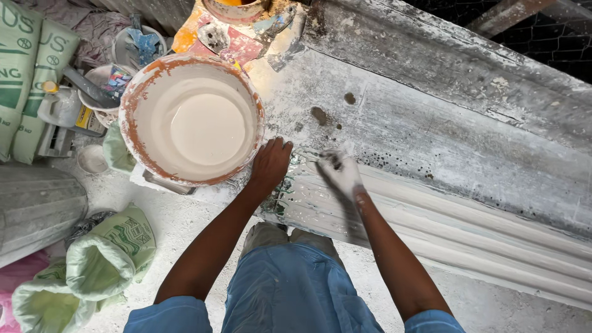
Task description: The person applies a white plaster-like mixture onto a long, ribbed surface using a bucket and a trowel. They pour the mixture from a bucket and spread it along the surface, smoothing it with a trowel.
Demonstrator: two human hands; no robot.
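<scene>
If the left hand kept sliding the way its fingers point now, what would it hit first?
Probably the basin: the left hand lies flat on the wet bench, fingers pointing up-frame just beside the basin's rim. Depth is unclear, so it may only graze the rim and pass over bare bench instead.

Two hands (269,165), one basin (143,92), one moulding (468,234), perhaps four sacks (105,265)

We saw a rough concrete floor (185,228) dusted white under flat daylight. At nine o'clock stood stacked green-and-white sacks (24,74); at seven o'clock an open pale green bag (105,259) slumped beside a grey ribbed drum (37,209). At one o'clock, wire mesh (542,43) and a timber beam (499,15) sat in shadow.
</scene>
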